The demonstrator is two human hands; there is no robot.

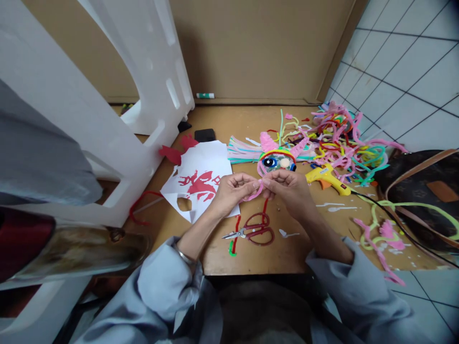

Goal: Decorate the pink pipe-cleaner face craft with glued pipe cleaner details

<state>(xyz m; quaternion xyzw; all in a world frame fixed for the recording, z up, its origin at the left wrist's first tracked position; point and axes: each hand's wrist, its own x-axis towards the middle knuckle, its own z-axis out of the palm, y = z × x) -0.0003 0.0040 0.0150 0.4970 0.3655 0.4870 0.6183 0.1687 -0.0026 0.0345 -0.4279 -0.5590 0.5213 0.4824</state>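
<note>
Between my two hands a pink pipe cleaner (pixel 255 193) is pinched above the middle of the table. My left hand (pixel 234 191) grips it with thumb and index finger, and my right hand (pixel 289 188) pinches it close beside. Just beyond my fingers lies a colourful craft face (pixel 277 160) with pink ears, blue eyes and a pale round nose. Red-handled scissors (pixel 256 229) lie below my hands, blades pointing left. A red pipe cleaner (pixel 236 234) with a green end runs beneath the blades.
White paper with red cut-outs (pixel 201 186) lies left, near a dark phone (pixel 204 135). Straight pipe cleaners (pixel 244 152) sit behind the face. Right are a yellow glue gun (pixel 330 179) with a black cord, a tangled pipe cleaner pile (pixel 344 138) and a brown bag (pixel 419 191). A white plastic frame (pixel 154 71) stands left.
</note>
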